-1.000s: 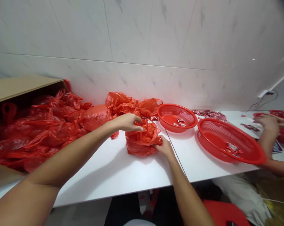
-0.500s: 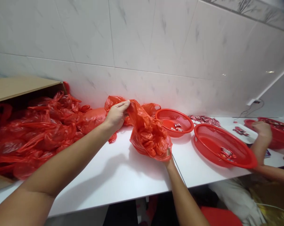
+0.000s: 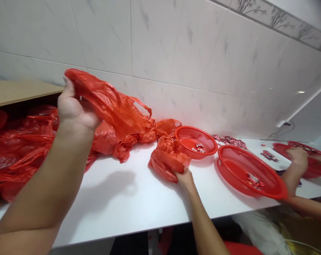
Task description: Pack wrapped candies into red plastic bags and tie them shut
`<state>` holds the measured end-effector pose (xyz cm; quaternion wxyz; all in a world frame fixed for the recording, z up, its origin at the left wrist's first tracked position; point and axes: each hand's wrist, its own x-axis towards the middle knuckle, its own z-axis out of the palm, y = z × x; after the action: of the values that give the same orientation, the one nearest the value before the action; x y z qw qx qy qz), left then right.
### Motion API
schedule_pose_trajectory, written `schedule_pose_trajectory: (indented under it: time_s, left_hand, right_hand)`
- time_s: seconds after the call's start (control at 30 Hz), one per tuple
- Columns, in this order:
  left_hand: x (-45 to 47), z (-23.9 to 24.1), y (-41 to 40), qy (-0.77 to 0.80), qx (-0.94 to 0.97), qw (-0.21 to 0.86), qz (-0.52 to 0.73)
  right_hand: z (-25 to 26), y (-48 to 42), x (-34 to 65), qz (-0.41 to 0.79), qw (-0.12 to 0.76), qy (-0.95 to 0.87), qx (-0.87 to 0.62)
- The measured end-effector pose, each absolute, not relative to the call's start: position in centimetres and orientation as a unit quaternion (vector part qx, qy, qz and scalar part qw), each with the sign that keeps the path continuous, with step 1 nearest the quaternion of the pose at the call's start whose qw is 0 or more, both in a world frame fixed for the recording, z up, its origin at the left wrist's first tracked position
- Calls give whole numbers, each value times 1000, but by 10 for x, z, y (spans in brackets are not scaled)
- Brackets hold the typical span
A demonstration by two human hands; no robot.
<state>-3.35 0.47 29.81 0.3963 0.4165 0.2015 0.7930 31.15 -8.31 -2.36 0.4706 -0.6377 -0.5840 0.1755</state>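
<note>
My left hand (image 3: 75, 106) is raised at the left, closed on a red plastic bag (image 3: 115, 109) that stretches out to the right with one loop handle showing. My right hand (image 3: 184, 175) grips the side of a second, crumpled red plastic bag (image 3: 167, 159) low over the white table. What this second bag contains is hidden by its folds. Behind the hands, more red bags (image 3: 107, 138) lie against the wall.
A cardboard box (image 3: 24, 92) full of red bags stands at the left. Red mesh baskets (image 3: 196, 154) (image 3: 234, 184) with a few wrapped sweets sit on the white table (image 3: 117, 212). Wrapped sweets (image 3: 231, 141) lie by the wall. Another person's hand (image 3: 297, 157) works at the far right.
My left hand has swung left and up, drawing a red bag away from the bundle. My right hand stays almost in place with the other bag, which now looks smaller.
</note>
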Motion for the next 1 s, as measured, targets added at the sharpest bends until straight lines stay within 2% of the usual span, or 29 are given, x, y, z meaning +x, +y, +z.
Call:
schedule_pose_trajectory:
  time_s: [0.13, 0.23, 0.33, 0.4, 0.5, 0.67, 0.73, 0.8, 0.83, 0.9, 1.0]
  left_hand:
    - [-24, 262, -17, 192, 364, 491, 768]
    - [1, 215, -38, 269, 294, 574, 716]
    - [23, 168, -53, 294, 225, 649, 665]
    - [32, 141, -58, 301, 189, 703, 616]
    - [35, 111, -50, 367, 211, 724, 544]
    - [17, 99, -32, 488, 284, 553, 614]
    - [18, 102, -46, 477, 356, 433, 677]
    - [31, 103, -70, 392, 542, 277, 690]
    - [40, 102, -83, 319, 654, 219, 650]
    - [61, 93, -103, 209, 833, 165, 486]
    - [87, 67, -109, 292, 932, 118, 178]
  right_hand:
    - [-11, -58, 310, 200, 483, -570, -634]
    - [10, -61, 299, 161, 558, -530, -618]
    - [29, -86, 281, 229, 611, -572, -497]
    - [39, -102, 270, 293, 573, -632, -431]
    - [46, -116, 264, 323, 501, -651, -469]
    - [48, -127, 277, 403, 533, -572, -476]
    - [51, -134, 279, 417, 535, -552, -485]
    - [55, -140, 277, 423, 534, -538, -497]
    - [57, -142, 276, 423, 536, -531, -502]
    - [59, -144, 278, 418, 544, -514, -515]
    - [55, -138, 301, 389, 530, -493, -570]
